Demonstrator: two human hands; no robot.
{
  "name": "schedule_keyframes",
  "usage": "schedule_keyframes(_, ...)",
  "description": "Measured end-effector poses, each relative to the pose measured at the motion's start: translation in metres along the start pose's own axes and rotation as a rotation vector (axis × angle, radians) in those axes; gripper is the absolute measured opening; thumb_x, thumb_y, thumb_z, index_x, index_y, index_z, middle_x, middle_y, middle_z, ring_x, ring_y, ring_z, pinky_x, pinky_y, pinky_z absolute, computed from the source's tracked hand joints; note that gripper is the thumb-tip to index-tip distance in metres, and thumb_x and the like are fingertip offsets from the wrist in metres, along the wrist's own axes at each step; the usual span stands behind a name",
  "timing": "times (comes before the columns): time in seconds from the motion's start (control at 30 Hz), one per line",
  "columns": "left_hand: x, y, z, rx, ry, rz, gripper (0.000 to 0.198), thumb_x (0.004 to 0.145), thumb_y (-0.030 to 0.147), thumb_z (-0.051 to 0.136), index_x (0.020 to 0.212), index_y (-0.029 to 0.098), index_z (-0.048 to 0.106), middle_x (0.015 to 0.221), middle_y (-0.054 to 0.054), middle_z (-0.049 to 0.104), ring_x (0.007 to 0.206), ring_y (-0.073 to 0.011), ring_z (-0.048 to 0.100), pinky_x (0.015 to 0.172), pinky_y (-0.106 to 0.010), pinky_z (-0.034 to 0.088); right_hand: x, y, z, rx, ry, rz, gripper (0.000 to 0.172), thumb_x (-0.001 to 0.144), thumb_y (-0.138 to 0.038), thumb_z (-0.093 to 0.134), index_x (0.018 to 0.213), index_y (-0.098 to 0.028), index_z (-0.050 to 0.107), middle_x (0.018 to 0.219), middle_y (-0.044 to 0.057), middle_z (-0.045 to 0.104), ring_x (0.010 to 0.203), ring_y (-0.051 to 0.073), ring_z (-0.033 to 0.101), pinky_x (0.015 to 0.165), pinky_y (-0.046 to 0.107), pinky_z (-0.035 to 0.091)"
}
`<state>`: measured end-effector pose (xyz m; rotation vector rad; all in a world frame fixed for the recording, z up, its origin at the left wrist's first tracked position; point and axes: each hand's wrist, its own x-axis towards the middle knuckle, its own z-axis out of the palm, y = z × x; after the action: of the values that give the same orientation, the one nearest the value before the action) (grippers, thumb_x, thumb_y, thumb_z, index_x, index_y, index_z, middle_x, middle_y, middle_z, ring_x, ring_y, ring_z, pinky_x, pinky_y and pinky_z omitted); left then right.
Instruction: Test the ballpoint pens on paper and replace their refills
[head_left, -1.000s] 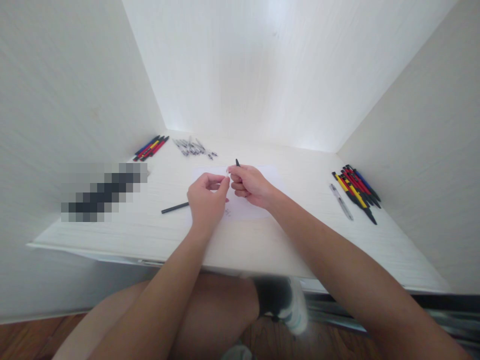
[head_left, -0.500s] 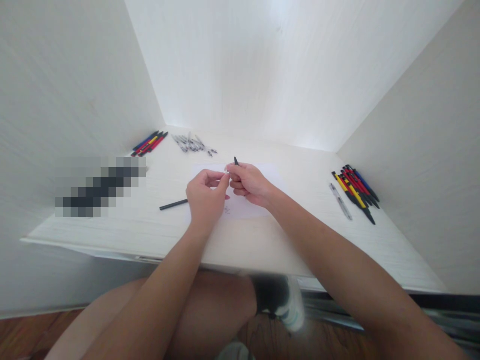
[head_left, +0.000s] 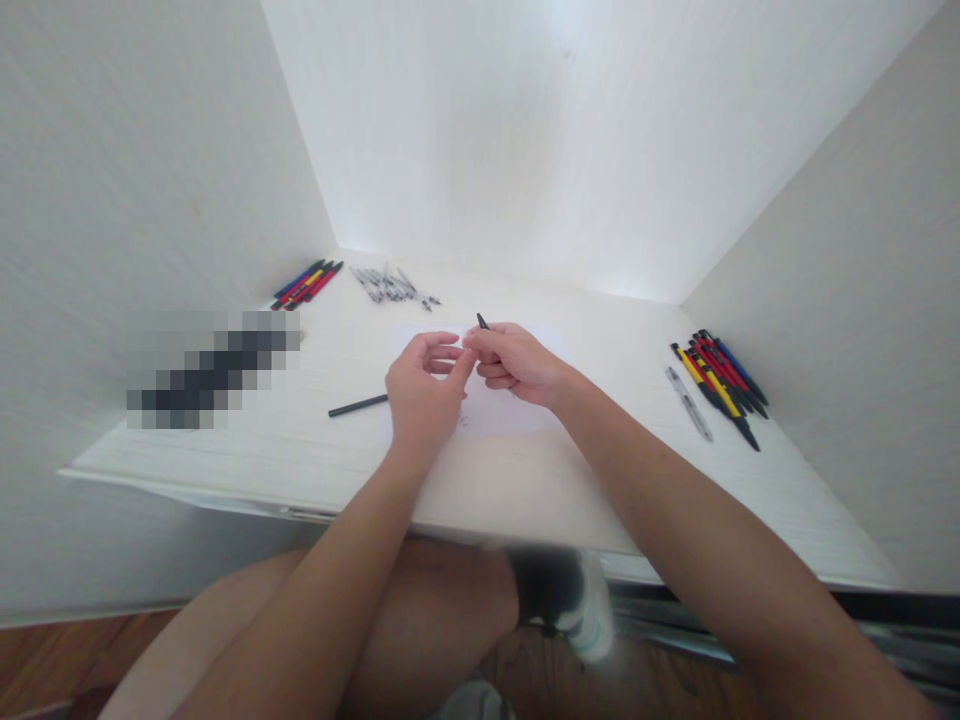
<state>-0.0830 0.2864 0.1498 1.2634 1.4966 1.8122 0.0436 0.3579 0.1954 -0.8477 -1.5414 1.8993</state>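
Note:
My right hand [head_left: 514, 364] is closed round a small black pen part [head_left: 481, 321] whose tip sticks out above the fingers. My left hand [head_left: 424, 392] meets it fingertip to fingertip, pinching something too small to name at the pen part's near end. Both hands hover over a white sheet of paper [head_left: 540, 345] in the middle of the white desk [head_left: 247, 450]. A thin black pen barrel [head_left: 357, 405] lies on the desk just left of my left hand.
Coloured pens [head_left: 306, 283] lie at the back left, with several clear refills [head_left: 394, 286] beside them. More coloured pens [head_left: 718, 380] and a clear pen [head_left: 689, 403] lie at the right. White walls close in the desk on three sides. A blurred patch [head_left: 214, 368] is at left.
The hands stay together over the paper; my left fingers have opened out slightly at the pinch. The view has shifted a little to the right.

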Motion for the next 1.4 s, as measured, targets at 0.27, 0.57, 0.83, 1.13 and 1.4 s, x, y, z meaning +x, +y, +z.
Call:
schedule_keyframes(0.27,-0.002,0.004,-0.001,0.124,-0.052,0.056,0.036,0.085,0.035,0.077,0.119,0.022,0.072,0.093,-0.004,0.074,0.071,-0.0158,0.07,0.057,-0.025,0.055,-0.004,-0.006,-0.005,-0.033,-0.061,0.025,0.021,0.083,-0.017,0.064,0.071,-0.017,0.047,0.058,-0.01,0.027,0.046,0.004,0.017,0.04,0.018,0.013)
schedule_keyframes(0.57,-0.003,0.005,-0.003,0.232,0.067,0.16,0.031,0.083,0.032,0.08,0.11,0.02,0.071,0.084,0.0,0.073,0.066,-0.0129,0.066,0.061,-0.024,0.052,-0.009,-0.013,-0.012,-0.115,-0.14,0.101,0.028,0.086,-0.023,0.069,0.07,-0.018,0.046,0.059,-0.011,0.021,0.048,0.004,0.015,0.042,0.019,0.01)
schedule_keyframes(0.83,-0.003,0.004,-0.002,0.293,0.06,0.181,0.031,0.084,0.033,0.079,0.111,0.021,0.069,0.085,0.0,0.072,0.067,-0.0138,0.066,0.067,-0.027,0.054,-0.007,-0.01,-0.011,-0.102,-0.115,0.092,0.019,0.085,-0.021,0.067,0.076,-0.017,0.051,0.06,-0.01,0.024,0.047,0.005,0.016,0.042,0.019,0.011)
schedule_keyframes(1.13,0.015,0.02,-0.061,0.738,-0.294,0.32,0.027,0.08,0.028,0.076,0.107,0.024,0.074,0.101,-0.007,0.074,0.084,-0.0241,0.068,0.088,-0.04,0.055,-0.007,-0.012,-0.011,-0.076,-0.026,0.055,0.02,0.08,-0.016,0.062,0.072,-0.02,0.044,0.058,-0.01,0.021,0.047,0.005,0.013,0.041,0.021,0.01)
schedule_keyframes(1.4,0.029,0.011,-0.091,0.961,-0.546,0.154,0.012,0.079,0.032,0.067,0.082,0.024,0.075,0.087,-0.008,0.073,0.08,-0.0285,0.069,0.076,-0.04,0.053,-0.005,-0.008,-0.013,-0.084,-0.061,0.07,0.026,0.079,-0.017,0.061,0.07,-0.021,0.038,0.059,-0.009,0.02,0.048,0.005,0.012,0.042,0.022,0.009)
